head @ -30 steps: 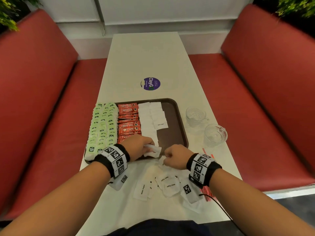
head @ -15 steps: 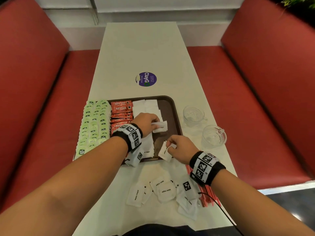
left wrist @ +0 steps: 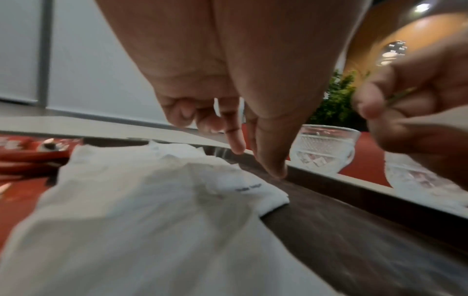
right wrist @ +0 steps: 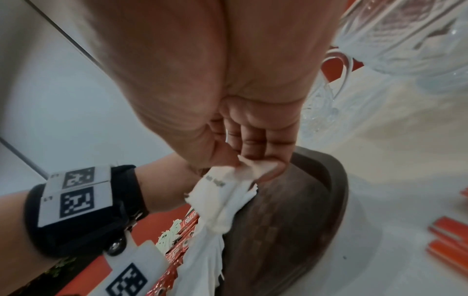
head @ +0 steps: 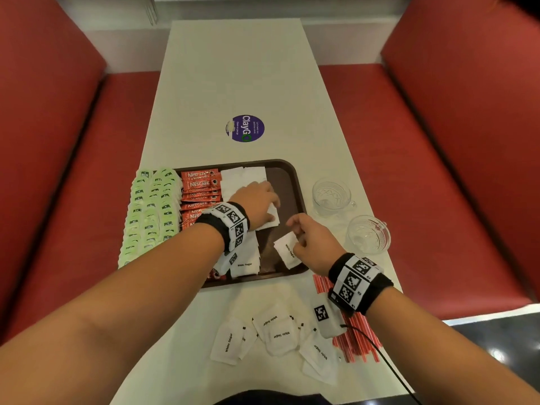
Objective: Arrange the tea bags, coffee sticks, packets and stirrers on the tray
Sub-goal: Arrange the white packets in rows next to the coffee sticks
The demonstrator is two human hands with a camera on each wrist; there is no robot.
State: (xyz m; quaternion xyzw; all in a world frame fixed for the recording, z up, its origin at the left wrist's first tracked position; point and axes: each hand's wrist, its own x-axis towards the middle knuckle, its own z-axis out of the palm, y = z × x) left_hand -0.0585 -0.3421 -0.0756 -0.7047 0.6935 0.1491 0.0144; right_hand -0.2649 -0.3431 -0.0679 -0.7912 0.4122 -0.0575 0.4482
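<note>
A brown tray (head: 295,182) holds rows of green tea bags (head: 152,206), red coffee sticks (head: 201,185) and white sugar packets (head: 242,176). My left hand (head: 273,203) hovers over the white row with thumb and index pointing down. In the left wrist view, my left hand (left wrist: 255,160) grips nothing, and a sugar packet (left wrist: 228,180) lies flat just beneath it. My right hand (head: 298,244) pinches another sugar packet (head: 287,249) above the tray's near right part. In the right wrist view the pinched packet (right wrist: 228,186) hangs from the thumb and fingers. Several loose sugar packets (head: 274,331) and red stirrers (head: 356,337) lie on the table.
Two empty glass cups (head: 331,195) (head: 369,233) stand right of the tray, near my right hand. A purple round sticker (head: 245,128) marks the white table beyond the tray. Red bench seats run along both sides.
My left hand carried its packet farther onto the tray and let it go on the white row. My right hand lifted a packet from the table to above the tray.
</note>
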